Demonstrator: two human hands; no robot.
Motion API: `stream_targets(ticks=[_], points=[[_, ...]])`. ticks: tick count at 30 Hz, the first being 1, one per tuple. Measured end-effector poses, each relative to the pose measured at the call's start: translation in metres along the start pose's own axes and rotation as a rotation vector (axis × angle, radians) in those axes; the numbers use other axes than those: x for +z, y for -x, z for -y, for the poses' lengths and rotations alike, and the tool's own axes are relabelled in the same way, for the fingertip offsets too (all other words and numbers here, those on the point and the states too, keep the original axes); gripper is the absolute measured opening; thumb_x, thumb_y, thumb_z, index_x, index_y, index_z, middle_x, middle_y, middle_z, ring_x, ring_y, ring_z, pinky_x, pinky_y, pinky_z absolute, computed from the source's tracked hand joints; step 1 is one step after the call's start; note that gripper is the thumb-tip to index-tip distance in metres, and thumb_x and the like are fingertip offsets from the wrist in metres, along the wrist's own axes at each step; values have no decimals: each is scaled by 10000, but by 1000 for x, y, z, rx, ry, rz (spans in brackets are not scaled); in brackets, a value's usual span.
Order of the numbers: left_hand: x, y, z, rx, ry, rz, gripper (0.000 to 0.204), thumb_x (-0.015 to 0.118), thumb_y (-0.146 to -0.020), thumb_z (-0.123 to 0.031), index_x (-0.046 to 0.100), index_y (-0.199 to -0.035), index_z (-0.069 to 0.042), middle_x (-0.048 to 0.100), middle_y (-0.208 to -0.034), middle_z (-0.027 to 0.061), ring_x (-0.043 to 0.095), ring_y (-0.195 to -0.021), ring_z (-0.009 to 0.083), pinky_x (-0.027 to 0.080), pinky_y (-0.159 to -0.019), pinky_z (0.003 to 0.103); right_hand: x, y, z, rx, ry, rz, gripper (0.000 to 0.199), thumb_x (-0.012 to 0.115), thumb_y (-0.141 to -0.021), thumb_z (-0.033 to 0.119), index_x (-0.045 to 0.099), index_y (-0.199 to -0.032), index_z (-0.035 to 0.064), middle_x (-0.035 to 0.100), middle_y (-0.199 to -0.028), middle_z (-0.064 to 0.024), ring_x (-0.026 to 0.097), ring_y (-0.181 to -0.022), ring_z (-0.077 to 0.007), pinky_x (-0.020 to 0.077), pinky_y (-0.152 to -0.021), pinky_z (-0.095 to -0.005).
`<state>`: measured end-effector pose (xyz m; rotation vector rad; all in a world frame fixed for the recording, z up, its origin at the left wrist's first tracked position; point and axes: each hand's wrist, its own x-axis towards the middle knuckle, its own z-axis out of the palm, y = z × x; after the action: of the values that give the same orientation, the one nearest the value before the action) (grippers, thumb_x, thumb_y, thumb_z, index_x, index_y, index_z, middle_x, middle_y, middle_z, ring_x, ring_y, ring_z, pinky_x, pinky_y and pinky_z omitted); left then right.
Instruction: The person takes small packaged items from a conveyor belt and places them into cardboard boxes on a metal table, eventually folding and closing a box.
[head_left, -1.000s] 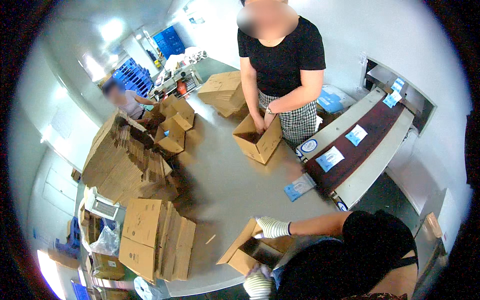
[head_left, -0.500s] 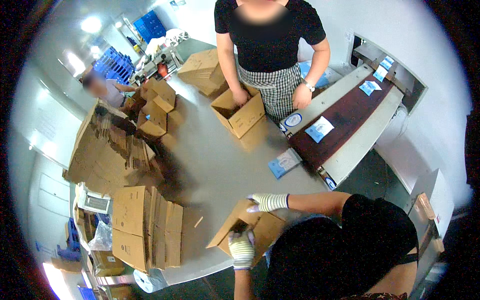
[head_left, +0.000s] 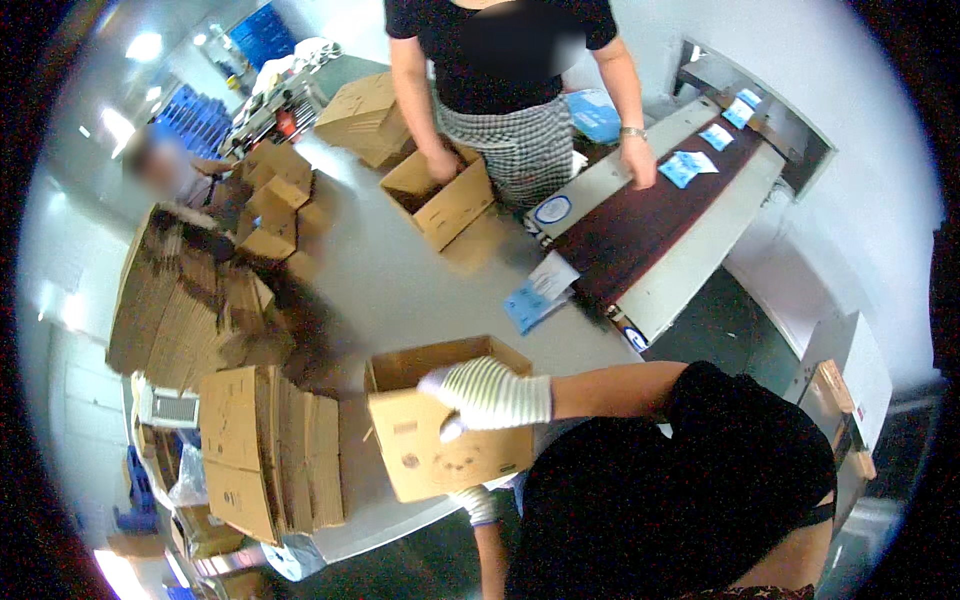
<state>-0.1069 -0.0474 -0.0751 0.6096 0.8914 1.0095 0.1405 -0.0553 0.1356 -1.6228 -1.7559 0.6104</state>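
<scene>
An open-topped brown cardboard box [head_left: 470, 462] is tilted over the near table edge, its printed outer wall facing me. My right hand [head_left: 490, 390], in a striped knit glove, closes on the upper part of that wall, with the thumb lying against the outside. My left hand [head_left: 478, 506], gloved too, is at the box's lower edge; its fingers are hidden behind the cardboard. Beyond the box, blue-and-white packets [head_left: 540, 295] lie overlapping on the table at the conveyor's end.
More packets [head_left: 688, 168] ride the dark conveyor belt [head_left: 640, 225]. Opposite, a co-worker's hand reaches into another open box [head_left: 455, 215]. Flattened cartons [head_left: 270, 455] stand stacked to the left, with a larger pile [head_left: 170, 300] behind. Another person sits at far left.
The box has turned upright, with its opening upward and its printed wall toward me. My right hand has come over that wall; my left hand has dropped below it.
</scene>
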Motion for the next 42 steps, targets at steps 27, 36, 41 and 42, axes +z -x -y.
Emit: stream_targets(ticks=[27,36,41,42], points=[[60,10,-90,716,-2172,737,179,577,-732,-278,609,-773,-107,603,-761,78,592,-751,258,428,-710,387,112,28,-50,-554,264,138,519,523,-765,581,615,-774,71,603,-743,-62,546,-753,-258,394,-780,-394],[74,19,-65,881,-2054,590,162,587,-713,-275,572,-728,-115,557,-674,64,560,-633,243,420,-614,388,106,34,-60,-553,252,90,470,525,-791,518,631,-749,62,596,-729,-78,536,-759,-263,389,-795,-398],[79,17,-59,790,-2032,576,286,658,-680,-355,609,-817,-109,590,-735,82,575,-662,283,435,-623,409,106,37,-67,-550,268,71,450,526,-792,511,630,-744,76,589,-716,-73,535,-756,-256,386,-788,-388],[79,16,-59,882,-1988,570,214,628,-685,-317,586,-757,-120,571,-695,61,564,-631,259,426,-604,393,104,38,-66,-543,271,75,443,525,-794,507,629,-741,79,587,-712,-70,532,-750,-253,384,-785,-386]])
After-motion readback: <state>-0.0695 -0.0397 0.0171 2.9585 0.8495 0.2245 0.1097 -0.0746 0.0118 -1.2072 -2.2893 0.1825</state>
